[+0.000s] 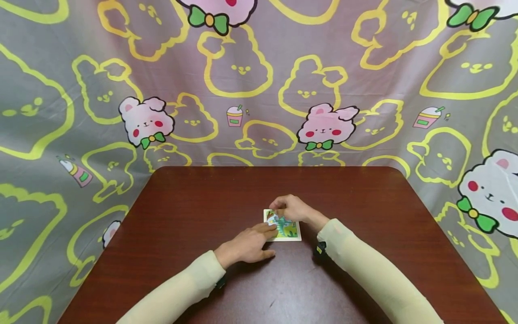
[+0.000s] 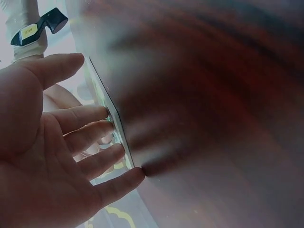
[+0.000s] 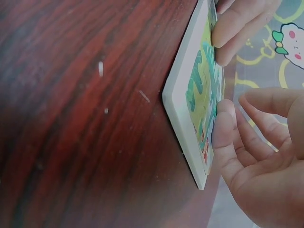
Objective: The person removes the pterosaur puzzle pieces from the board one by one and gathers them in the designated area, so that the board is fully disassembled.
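Head view: left hand (image 1: 247, 244) partly hides picture board (image 1: 289, 231).

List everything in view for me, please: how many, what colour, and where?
Table: 1, reddish brown, centre
Picture board: 1, pale-edged with green, yellow and blue artwork, on the table
Specks: a few, pale, on the tabletop near the board
Patterned cloth: number of pieces unclear, grey with yellow outlines, behind and beside the table
Wrist devices: 2, black, at the sleeve ends
Sleeves: 2, cream, on the arms
Left grip: 1, bare hand, fingers on the board
Right grip: 1, bare hand, at the board's far side
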`<state>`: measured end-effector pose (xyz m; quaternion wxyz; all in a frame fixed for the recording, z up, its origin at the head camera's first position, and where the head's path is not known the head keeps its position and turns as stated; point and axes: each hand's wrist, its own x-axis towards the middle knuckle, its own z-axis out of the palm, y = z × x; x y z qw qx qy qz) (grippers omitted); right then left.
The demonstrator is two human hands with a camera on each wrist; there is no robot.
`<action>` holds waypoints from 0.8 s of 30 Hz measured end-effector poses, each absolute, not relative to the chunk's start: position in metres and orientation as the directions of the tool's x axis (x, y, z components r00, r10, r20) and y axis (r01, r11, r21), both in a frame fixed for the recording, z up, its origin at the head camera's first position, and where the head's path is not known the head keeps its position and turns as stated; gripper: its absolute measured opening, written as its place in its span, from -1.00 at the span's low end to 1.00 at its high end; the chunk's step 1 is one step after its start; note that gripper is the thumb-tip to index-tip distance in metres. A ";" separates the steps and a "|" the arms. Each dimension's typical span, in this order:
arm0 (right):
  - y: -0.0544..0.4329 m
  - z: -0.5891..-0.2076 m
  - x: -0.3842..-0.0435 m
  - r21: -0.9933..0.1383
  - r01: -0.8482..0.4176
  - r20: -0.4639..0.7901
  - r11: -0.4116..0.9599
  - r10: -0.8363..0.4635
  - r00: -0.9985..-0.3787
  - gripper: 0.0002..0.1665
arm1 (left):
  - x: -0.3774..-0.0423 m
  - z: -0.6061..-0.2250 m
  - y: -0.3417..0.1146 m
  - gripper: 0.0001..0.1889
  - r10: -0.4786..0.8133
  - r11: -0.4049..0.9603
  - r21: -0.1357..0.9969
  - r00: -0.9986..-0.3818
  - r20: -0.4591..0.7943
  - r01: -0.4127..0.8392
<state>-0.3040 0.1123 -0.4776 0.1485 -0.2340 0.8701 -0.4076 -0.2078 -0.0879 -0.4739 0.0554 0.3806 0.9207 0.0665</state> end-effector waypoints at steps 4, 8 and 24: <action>0.112 -0.478 -0.305 -0.767 -0.304 -0.059 0.565 -0.533 -0.844 -0.72 | -0.208 -0.474 -0.087 -0.39 0.704 0.706 0.172 -0.708 -0.064 0.687; 0.111 -0.480 -0.305 -0.772 -0.291 -0.071 0.564 -0.533 -0.843 -0.72 | -0.208 -0.473 -0.087 -0.37 0.698 0.713 0.174 -0.711 -0.084 0.679; 0.109 -0.479 -0.306 -0.844 -0.184 -0.132 0.505 -0.527 -0.840 -0.66 | -0.207 -0.469 -0.086 -0.33 0.677 0.736 0.180 -0.722 -0.145 0.653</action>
